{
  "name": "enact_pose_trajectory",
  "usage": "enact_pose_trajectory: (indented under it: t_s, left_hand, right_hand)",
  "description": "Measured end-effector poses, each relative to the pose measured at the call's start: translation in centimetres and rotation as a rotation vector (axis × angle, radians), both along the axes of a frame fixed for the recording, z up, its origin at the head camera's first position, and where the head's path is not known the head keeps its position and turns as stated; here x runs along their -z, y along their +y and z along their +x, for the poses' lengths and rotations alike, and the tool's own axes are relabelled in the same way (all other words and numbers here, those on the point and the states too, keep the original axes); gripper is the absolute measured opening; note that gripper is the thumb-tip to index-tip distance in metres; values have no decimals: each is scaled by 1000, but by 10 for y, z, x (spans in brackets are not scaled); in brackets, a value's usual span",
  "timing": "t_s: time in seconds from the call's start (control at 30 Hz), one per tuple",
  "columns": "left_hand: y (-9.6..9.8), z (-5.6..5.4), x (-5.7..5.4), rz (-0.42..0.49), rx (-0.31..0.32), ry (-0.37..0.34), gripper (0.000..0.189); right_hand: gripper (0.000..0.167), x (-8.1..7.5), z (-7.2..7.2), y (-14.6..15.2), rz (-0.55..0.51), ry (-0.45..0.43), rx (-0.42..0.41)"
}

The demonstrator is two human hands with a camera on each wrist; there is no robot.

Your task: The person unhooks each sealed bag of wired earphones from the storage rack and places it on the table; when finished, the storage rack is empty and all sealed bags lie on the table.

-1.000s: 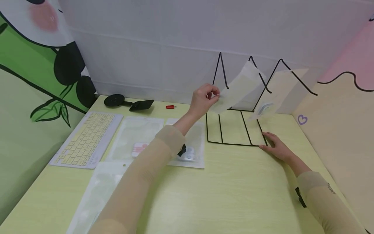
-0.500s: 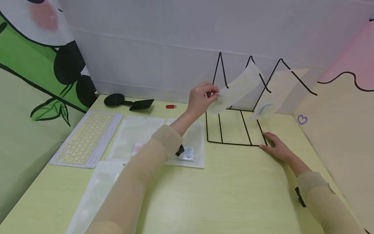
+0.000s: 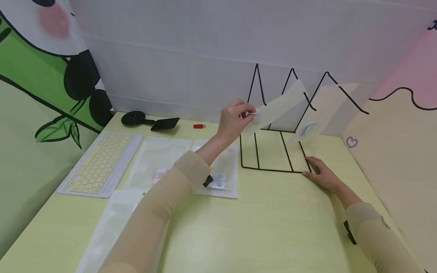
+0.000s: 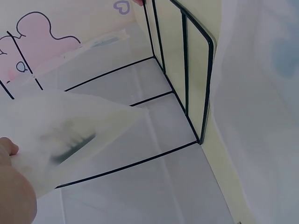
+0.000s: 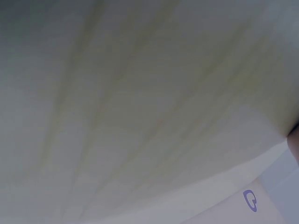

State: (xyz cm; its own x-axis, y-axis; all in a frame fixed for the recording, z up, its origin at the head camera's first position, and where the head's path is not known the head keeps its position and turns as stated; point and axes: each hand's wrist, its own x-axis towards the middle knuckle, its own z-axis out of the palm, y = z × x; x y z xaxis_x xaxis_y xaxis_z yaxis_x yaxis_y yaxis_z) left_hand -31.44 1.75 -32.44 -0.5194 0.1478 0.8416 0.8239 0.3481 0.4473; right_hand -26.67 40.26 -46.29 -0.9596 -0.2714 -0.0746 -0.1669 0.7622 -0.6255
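My left hand (image 3: 237, 119) pinches the near end of a translucent bag (image 3: 278, 108), which slants up to the middle prong of a black wire rack (image 3: 268, 168). That prong's tip shows past the bag's upper end. In the left wrist view, a blurred dark item (image 4: 72, 149) with a tooth-like edge shows through the bag. Another translucent bag (image 3: 324, 108), with a pale blue arched shape inside, hangs on the right prong. My right hand (image 3: 322, 175) rests at the base's front right corner, thumb and fingers spread about the wires. Pale sleeve fabric fills most of the right wrist view.
A white keyboard (image 3: 100, 163), a folded black stand (image 3: 150, 120) and a red USB stick (image 3: 199, 126) lie at the table's left and back. Flat bags (image 3: 227, 153) with small items lie left of the rack. Another bag (image 3: 112, 223) lies partly under my left sleeve. Walls stand behind and at both sides.
The upper end of the bag in my left hand has dropped slightly along the middle prong, and the bag slants more. My right hand has stayed at the rack's corner.
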Motion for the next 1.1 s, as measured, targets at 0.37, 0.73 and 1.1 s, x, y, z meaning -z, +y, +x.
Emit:
enact_pose_trajectory:
  t_s: [0.37,0.73,1.1]
  left_hand:
    - [0,11,-1,-32,-47,134,12]
    - [1,19,0,-123,-169,430,10]
    - [-1,22,4,-128,-168,483,12]
  right_hand:
    - [79,0,1,0,14,-7,1]
    - [78,-4,2,-1,9,-8,2]
    - [78,-4,2,-1,5,-9,-1]
